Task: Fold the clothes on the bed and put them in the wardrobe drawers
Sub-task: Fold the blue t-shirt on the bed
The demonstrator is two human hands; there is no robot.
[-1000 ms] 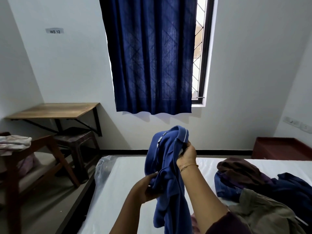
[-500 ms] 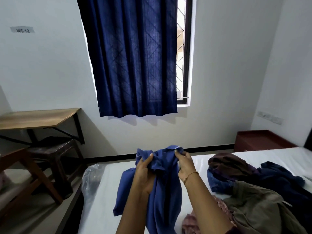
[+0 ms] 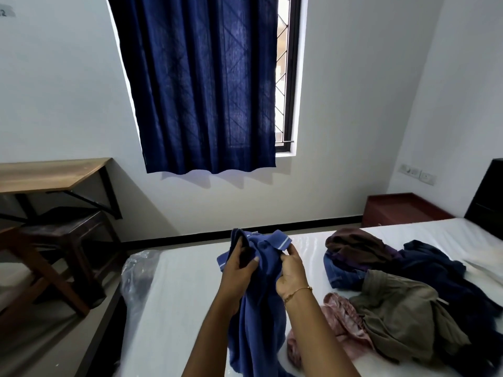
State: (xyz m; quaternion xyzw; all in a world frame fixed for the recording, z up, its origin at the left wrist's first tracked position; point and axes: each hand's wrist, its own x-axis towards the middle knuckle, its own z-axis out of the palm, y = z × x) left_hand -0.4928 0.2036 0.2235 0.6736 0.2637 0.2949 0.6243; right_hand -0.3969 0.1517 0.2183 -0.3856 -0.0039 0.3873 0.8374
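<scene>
Head view is showing the left hand [image 3: 236, 270] and right hand [image 3: 291, 270] both pinching the soft, floppy blue polo shirt [image 3: 255, 308] at lower centre, looking light and best gripped near its collar.

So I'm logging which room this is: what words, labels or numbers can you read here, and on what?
"2": the one legible character on the wall label at the top left; the frame edge cuts off the rest.
Nothing readable on the blue shirt, held by the left hand and right hand.
Nothing readable on the wall sockets or the clothes pile.
</scene>
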